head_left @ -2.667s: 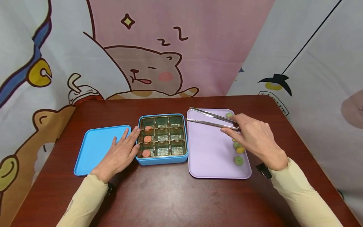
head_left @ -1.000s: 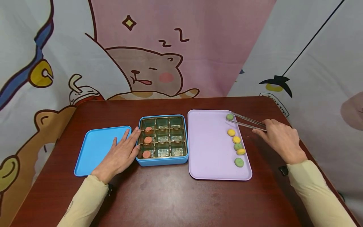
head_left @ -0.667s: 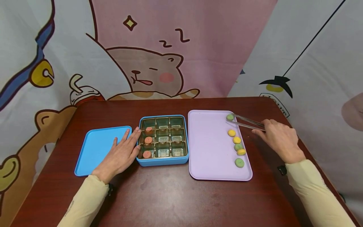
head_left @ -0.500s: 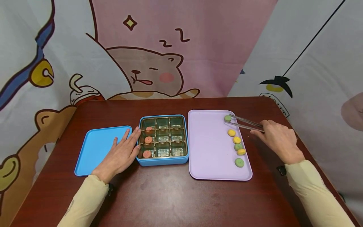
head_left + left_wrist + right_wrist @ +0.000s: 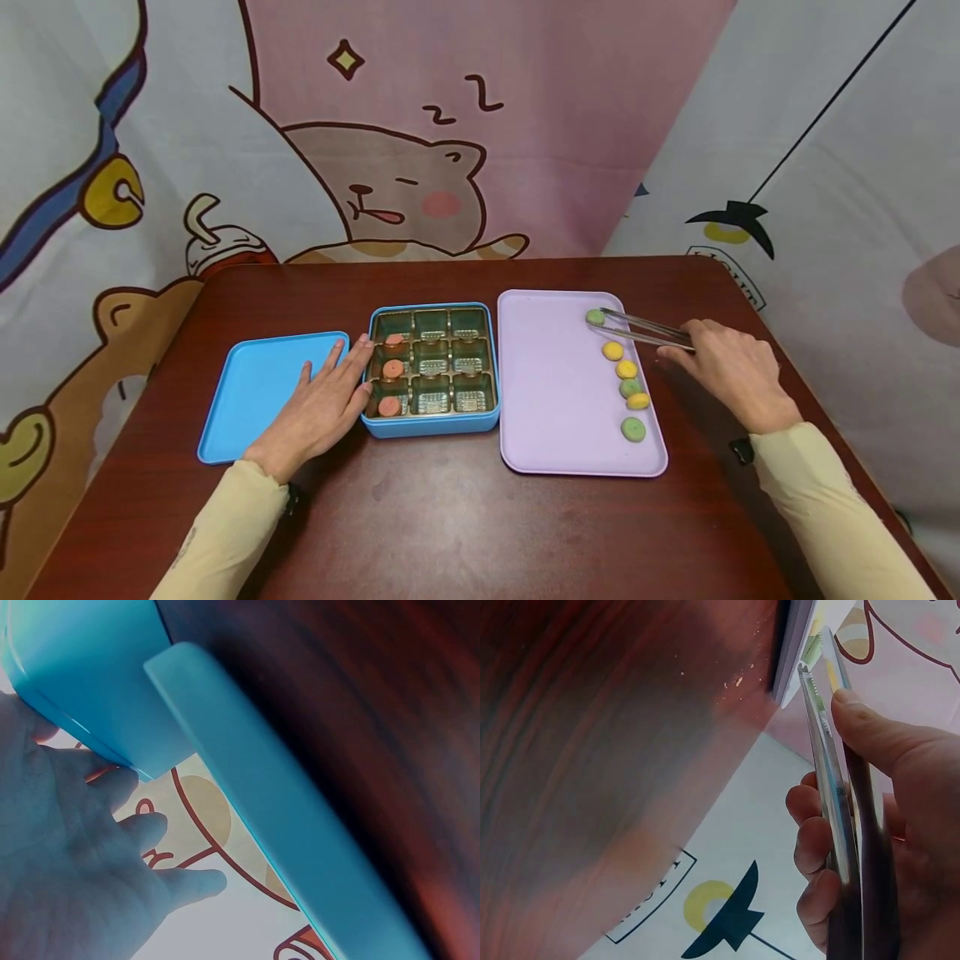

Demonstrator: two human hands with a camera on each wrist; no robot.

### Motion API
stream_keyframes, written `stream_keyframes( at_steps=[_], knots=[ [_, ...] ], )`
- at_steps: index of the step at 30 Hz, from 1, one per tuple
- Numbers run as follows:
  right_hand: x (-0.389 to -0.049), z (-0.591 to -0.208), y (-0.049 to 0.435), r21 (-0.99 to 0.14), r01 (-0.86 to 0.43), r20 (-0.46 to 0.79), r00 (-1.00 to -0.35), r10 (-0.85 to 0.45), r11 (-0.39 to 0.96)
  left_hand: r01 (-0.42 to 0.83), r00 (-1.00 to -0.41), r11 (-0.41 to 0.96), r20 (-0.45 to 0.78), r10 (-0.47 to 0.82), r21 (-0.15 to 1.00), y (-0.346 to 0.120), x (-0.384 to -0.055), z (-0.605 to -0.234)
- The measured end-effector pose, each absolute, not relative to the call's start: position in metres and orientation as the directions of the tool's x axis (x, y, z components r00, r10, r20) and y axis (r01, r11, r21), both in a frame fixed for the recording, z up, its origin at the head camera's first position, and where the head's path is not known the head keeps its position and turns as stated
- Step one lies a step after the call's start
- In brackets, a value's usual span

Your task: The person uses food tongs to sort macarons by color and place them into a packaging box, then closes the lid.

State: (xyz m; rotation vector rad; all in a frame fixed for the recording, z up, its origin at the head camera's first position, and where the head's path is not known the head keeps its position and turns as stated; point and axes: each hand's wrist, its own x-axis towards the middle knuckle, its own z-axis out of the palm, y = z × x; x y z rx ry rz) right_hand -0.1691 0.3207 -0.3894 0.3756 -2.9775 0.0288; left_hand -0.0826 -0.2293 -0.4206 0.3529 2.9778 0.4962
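Observation:
My right hand grips metal tongs, whose tips stand on either side of a green round disc near the far right of the lilac tray. In the right wrist view, the thumb and curled fingers hold the tong arms. My left hand lies with straight, spread fingers at the left rim of a blue box. Its gold nine-part insert has orange discs in the left column of compartments. The left wrist view shows the fingertips against the box wall.
Several yellow discs and green discs lie along the tray's right side. A blue lid lies left of the box, partly under my left hand in the head view. A cartoon-printed cloth hangs behind the brown table.
The tongs moved right from beside the box to the green disc at the tray's far right corner, then slid slightly left and nearer with it. The left hand stays put.

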Motion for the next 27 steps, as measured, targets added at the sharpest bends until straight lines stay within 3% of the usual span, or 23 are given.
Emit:
stream_keyframes(
  at_steps=[27],
  knots=[
    [-0.171,-0.3887,0.3165,-0.011,-0.248,0.114,-0.963,-0.245,0.969,0.203,-0.969,0.921,-0.065,0.238,0.332,-0.2289,-0.0835,-0.4208]
  ],
)
